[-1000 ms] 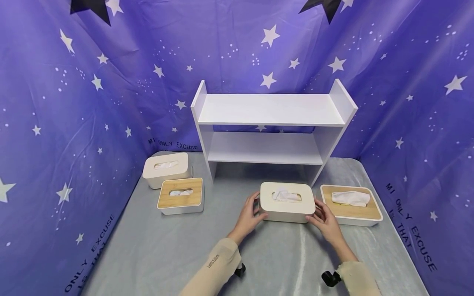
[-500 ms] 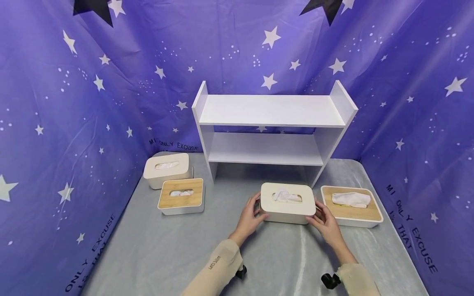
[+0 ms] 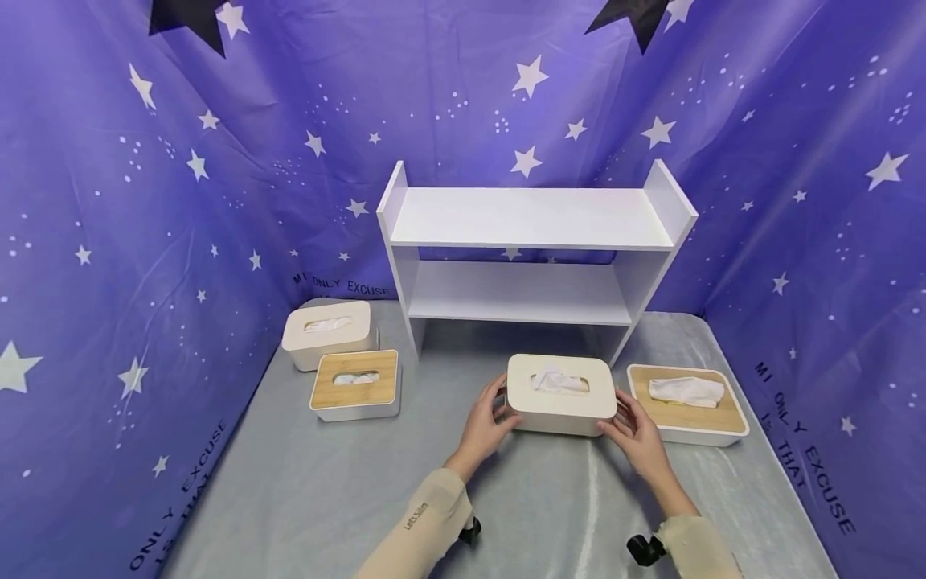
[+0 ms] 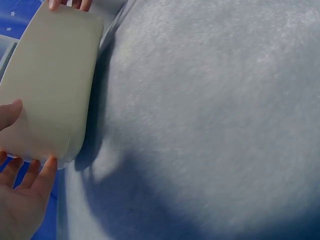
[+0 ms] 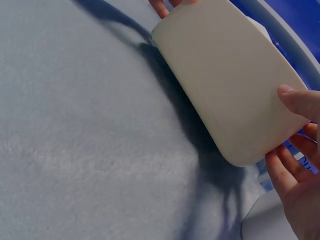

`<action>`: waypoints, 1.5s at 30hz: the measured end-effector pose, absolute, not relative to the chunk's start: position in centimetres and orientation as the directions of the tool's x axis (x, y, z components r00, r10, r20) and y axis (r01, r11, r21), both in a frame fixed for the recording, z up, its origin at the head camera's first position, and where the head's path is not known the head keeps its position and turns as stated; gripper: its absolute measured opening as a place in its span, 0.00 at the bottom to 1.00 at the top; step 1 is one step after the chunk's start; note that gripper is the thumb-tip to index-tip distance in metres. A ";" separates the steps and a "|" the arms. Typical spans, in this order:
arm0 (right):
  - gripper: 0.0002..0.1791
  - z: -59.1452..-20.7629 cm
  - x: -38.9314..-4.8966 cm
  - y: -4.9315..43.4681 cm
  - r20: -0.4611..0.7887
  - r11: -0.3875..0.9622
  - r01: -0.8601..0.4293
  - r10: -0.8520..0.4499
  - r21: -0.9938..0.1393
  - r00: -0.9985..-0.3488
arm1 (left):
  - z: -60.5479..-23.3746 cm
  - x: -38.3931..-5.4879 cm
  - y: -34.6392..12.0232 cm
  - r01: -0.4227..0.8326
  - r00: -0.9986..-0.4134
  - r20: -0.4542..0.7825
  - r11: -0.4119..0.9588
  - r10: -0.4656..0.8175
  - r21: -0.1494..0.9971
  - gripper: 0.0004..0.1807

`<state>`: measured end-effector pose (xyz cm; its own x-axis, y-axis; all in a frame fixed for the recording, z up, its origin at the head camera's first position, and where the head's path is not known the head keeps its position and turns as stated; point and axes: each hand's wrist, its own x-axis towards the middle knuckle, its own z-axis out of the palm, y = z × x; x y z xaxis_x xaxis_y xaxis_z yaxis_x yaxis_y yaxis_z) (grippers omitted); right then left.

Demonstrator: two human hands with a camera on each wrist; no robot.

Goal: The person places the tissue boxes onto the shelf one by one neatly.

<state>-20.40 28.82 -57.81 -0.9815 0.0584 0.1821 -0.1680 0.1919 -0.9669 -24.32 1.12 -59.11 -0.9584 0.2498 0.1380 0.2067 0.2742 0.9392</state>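
A cream tissue box (image 3: pixel 561 418) with a white tissue in its oval slot is held between both hands, in front of the shelf's right half. My left hand (image 3: pixel 483 426) grips its left end, thumb on the front face and fingers at the end. My right hand (image 3: pixel 637 434) holds the right end the same way. Both wrist views show the box's plain front face (image 4: pixel 52 75), with a thumb (image 5: pixel 300 102) pressed on it at the right end. A dark shadow runs along its lower edge.
A white two-tier shelf (image 3: pixel 531 217) stands at the back. Right of the held box is a wood-topped tissue box (image 3: pixel 673 414). At the left stand another wood-topped tissue box (image 3: pixel 354 412) and a cream tissue box (image 3: pixel 325 346) behind it. Grey cloth (image 3: pixel 304 498) covers the table.
Between both hands, the cream tissue box has risen very slightly. The hands keep the same hold, and the other boxes stay in place while the head view shifts a little.
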 end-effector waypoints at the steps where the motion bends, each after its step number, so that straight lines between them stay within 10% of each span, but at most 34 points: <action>1: 0.38 -57.7 -20.4 28.8 0.185 0.196 -0.170 0.058 -0.966 -0.981 | -59.0 -24.3 1.0 0.213 -0.957 0.145 0.270 0.251 0.939 0.43; 45: 0.36 -47.9 -21.6 24.6 0.247 0.317 -0.226 0.027 -0.921 -0.969 | -49.2 -24.4 -5.1 0.432 -0.901 0.383 0.330 0.203 0.840 0.43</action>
<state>-21.58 24.57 -47.87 -0.9686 0.0274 0.2470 -0.2259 0.3169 -0.9212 -24.42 -5.13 -49.22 -0.9010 0.2029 0.3834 0.4316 0.3298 0.8396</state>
